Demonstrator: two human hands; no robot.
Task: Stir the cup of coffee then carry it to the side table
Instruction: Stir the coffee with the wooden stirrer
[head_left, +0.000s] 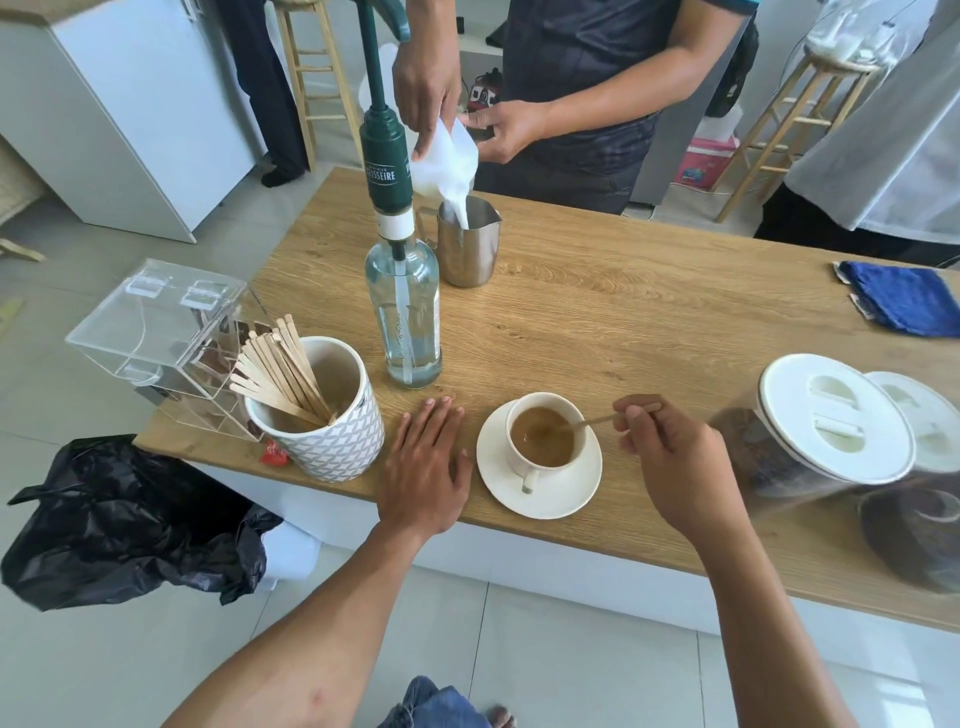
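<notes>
**Position.** The cup (543, 439), holding brown coffee, stands on its saucer (574, 496) close to the near edge of the desk (649, 322), handle towards the person.

**Hands.** The right hand (670, 457) pinches the top of a stick (597, 420); its lower end is in the coffee. The left hand (426, 467) lies flat on the desk, fingers straight, holding nothing, just left of the saucer. I cannot tell if the thumb touches the rim.

**Step in hand: stirring.** Recommended practice:
- Keep the circles small and inside the wall. The coffee sits fairly high, so a wide sweep risks a spill onto the saucer.
- Move the left hand to steady the saucer, since the cup is free to slide on it.
- Lift the stick out before carrying, and carry cup and saucer together and level.

The side table is not identifiable in view.

**Count.**
- 1 cup, 1 saucer, 1 stick in use
- 1 holder (327, 431) of spare sticks, too bunched to count
- 1 bottle (410, 312) with pump
- 1 steel jug (467, 244), being filled with milk by a 2nd person
- 2 lidded jars (831, 421) at the right end
- 1 blue cloth (904, 301)
- 1 clear box (156, 332) at the left corner
</notes>
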